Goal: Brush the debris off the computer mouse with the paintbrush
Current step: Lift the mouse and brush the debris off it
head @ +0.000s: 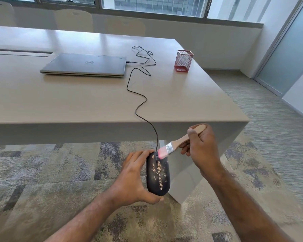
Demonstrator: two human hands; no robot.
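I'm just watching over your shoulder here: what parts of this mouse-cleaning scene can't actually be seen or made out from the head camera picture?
- Underside of the mouse: faces away, and the left hand covers its left side.
- Middle of the paintbrush handle: wrapped by the right hand.
- Bristle tips: blurred, so contact with the mouse is unclear.
- Inside the red mesh pen holder: too small to tell.
- Laptop: closed, screen hidden.

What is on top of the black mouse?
Pale debris lies along the mouse; pink paintbrush bristles touch its cable end. The left hand covers its left side.
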